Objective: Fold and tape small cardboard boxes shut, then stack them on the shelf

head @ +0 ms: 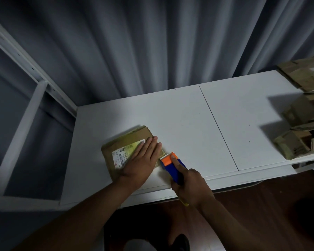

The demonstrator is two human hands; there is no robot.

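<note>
Taping in hand: flat brown cardboard box with printed label (129, 149) lies on the white counter (188, 124).

Left hand (143, 160) presses it, fingers straight; right hand (190, 185) grips the blue-and-orange tape dispenser (172, 165) at its edge. Box appears light, moderately stiff; best held by its edges.

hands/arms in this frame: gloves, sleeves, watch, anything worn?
Nothing worn that shows. Left hand and right hand are bare, no gloves, rings or watch visible. Both forearms are bare to the frame edge, no sleeve or cuff in view.

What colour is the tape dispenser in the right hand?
The tape dispenser is blue with an orange head, clearest in the head view.
</note>
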